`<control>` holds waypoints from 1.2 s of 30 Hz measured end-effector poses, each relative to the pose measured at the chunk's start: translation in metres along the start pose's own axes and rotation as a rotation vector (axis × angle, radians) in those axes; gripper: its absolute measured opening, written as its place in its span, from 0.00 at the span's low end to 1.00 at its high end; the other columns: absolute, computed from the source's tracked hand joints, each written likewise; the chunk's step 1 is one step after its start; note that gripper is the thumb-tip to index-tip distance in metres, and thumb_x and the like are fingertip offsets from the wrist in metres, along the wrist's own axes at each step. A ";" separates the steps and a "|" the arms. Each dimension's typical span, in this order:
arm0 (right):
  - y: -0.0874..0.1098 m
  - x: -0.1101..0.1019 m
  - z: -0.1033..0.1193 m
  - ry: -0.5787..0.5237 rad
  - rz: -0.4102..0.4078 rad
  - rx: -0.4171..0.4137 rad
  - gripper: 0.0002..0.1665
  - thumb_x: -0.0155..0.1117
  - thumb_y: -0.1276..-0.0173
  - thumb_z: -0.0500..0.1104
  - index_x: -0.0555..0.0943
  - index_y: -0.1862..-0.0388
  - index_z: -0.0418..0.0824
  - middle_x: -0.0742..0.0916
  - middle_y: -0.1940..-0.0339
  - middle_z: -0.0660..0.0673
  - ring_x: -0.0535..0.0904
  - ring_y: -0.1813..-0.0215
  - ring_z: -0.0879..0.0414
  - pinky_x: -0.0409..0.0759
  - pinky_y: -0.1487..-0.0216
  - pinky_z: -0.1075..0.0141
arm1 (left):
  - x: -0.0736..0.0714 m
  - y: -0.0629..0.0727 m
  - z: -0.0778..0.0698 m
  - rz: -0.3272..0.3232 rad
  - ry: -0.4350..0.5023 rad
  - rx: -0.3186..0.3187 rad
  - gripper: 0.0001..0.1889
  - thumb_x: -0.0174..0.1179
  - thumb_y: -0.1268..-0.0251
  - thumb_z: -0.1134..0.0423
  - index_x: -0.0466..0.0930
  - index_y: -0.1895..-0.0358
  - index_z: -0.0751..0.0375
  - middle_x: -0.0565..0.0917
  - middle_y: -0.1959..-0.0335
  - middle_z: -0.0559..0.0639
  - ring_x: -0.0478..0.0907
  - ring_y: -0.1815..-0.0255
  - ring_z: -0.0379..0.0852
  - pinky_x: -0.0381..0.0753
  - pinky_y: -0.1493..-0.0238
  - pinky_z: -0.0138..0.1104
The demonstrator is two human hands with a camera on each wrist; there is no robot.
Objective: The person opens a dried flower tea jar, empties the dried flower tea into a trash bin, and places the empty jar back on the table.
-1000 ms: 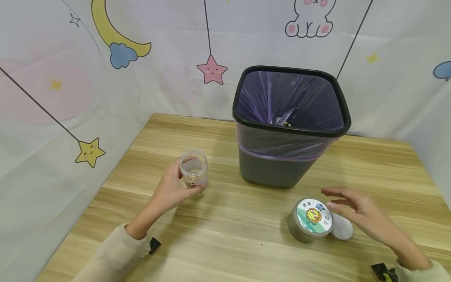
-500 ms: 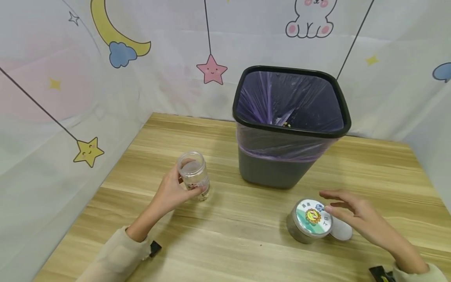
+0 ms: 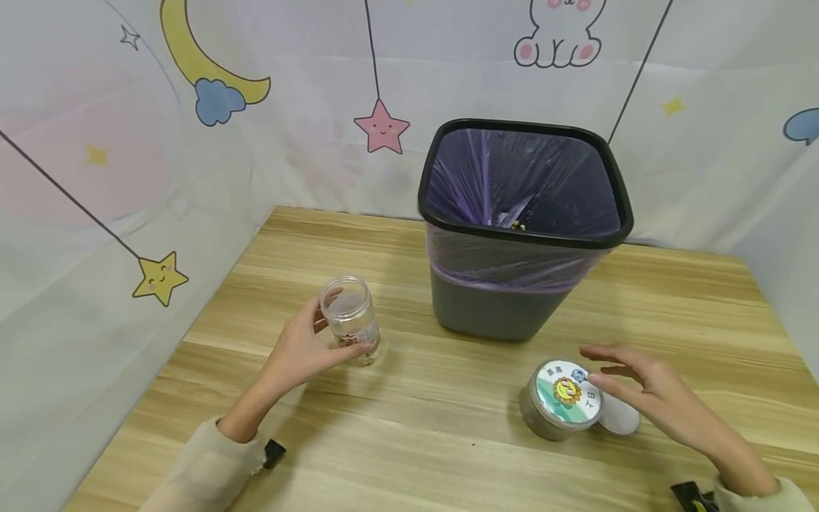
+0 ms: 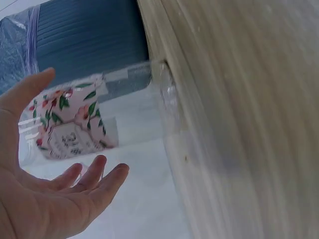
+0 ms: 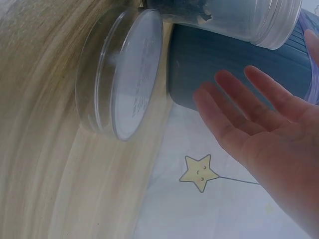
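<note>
A clear open-topped jar (image 3: 354, 323) with a floral label stands upright on the table, left of the bin. My left hand (image 3: 303, 348) is spread around it, thumb at its near side. In the left wrist view, a gap shows between the fingers (image 4: 107, 181) and the jar (image 4: 137, 112). At the right stands a second, wider jar (image 3: 553, 419) with a sunflower sticker on its top. My right hand (image 3: 652, 395) hovers beside it, fingers loosely extended, holding nothing. A clear round lid with a white disc (image 3: 619, 416) lies under that hand, beside the wider jar.
A grey bin (image 3: 493, 309) with a black rim and purple liner stands at the back; some scraps (image 3: 518, 225) lie inside. White printed cloth (image 3: 307, 85) walls in the wood-grain table (image 3: 409, 441) at the back and sides. A dark speck (image 3: 473, 444) lies near the front.
The clear jar was lowered slightly and settled on the table. My left hand has then loosened and shifted a little left. My right hand has barely moved.
</note>
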State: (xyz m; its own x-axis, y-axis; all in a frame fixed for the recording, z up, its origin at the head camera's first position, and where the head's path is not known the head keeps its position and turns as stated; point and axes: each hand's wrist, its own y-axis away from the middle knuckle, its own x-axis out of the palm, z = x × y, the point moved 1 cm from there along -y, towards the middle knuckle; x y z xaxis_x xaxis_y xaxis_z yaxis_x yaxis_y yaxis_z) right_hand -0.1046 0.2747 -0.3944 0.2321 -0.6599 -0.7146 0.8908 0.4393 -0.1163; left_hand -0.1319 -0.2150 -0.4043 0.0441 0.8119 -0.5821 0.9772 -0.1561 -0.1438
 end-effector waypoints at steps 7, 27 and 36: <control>0.002 -0.001 -0.002 -0.002 0.006 0.017 0.23 0.60 0.26 0.38 0.77 0.34 0.51 0.82 0.37 0.46 0.75 0.39 0.65 0.76 0.47 0.73 | -0.020 0.017 0.004 0.052 -0.072 -0.074 0.57 0.80 0.55 0.46 0.56 0.24 0.62 0.75 0.37 0.62 0.73 0.36 0.62 0.74 0.38 0.54; 0.003 -0.001 -0.002 -0.048 0.017 -0.036 0.23 0.55 0.24 0.34 0.75 0.32 0.44 0.82 0.38 0.54 0.78 0.41 0.62 0.77 0.48 0.73 | -0.003 0.035 -0.011 0.541 0.065 -0.098 0.21 0.73 0.42 0.51 0.84 0.57 0.68 0.87 0.66 0.48 0.85 0.63 0.45 0.85 0.59 0.35; 0.001 0.003 -0.001 -0.048 0.017 -0.039 0.23 0.56 0.24 0.35 0.76 0.33 0.44 0.82 0.38 0.50 0.77 0.40 0.62 0.77 0.47 0.72 | 0.040 0.023 -0.038 0.604 0.088 0.064 0.31 0.74 0.44 0.49 0.80 0.44 0.69 0.86 0.56 0.53 0.84 0.52 0.49 0.82 0.47 0.38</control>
State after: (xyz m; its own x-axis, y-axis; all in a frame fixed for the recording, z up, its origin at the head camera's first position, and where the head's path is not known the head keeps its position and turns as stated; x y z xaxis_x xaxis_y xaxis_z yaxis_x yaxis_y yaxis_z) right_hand -0.1032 0.2741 -0.3971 0.2664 -0.6799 -0.6832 0.8707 0.4737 -0.1319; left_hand -0.0996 -0.1644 -0.4004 0.6059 0.6123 -0.5078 0.7599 -0.6344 0.1417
